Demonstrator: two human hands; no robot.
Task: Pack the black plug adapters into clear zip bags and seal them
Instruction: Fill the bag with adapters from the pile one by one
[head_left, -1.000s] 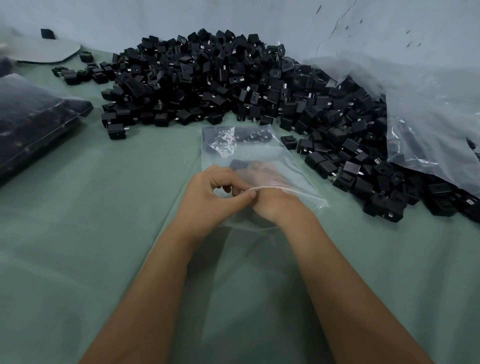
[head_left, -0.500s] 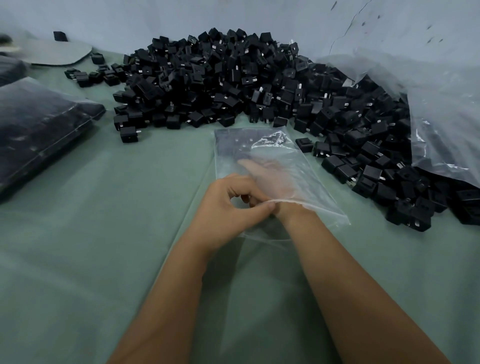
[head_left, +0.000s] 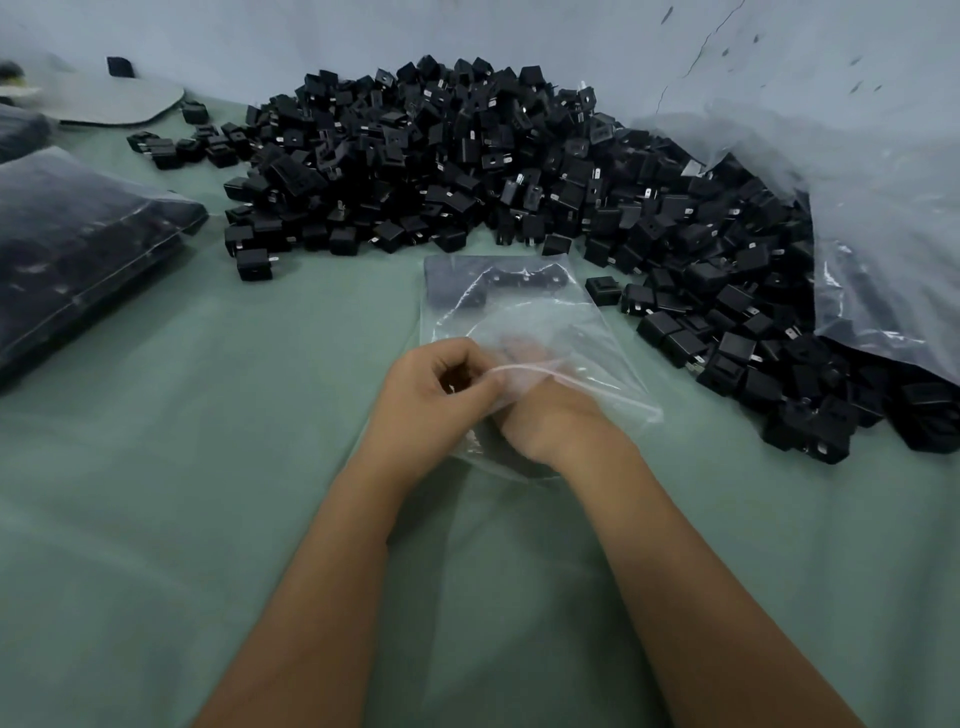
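Observation:
A clear zip bag (head_left: 524, 317) lies on the green cloth, its mouth toward me. A few black adapters (head_left: 519, 283) sit at its far end. My left hand (head_left: 436, 389) pinches the upper edge of the bag's mouth at the zip strip. My right hand (head_left: 540, 415) reaches into the mouth; its fingers are inside and blurred by the plastic, so what they hold is unclear. A big heap of loose black plug adapters (head_left: 467, 166) lies behind the bag and runs down the right side.
A large clear plastic sack (head_left: 883, 234) lies open at the right, over part of the heap. Filled bags of adapters (head_left: 78, 249) are stacked at the left. A grey board (head_left: 114, 98) lies at the back left. The grey wall stands right behind the heap.
My right hand has drawn back from deep in the bag toward its mouth. The adapters now lie at the bag's far end. My left hand still pinches the mouth edge.

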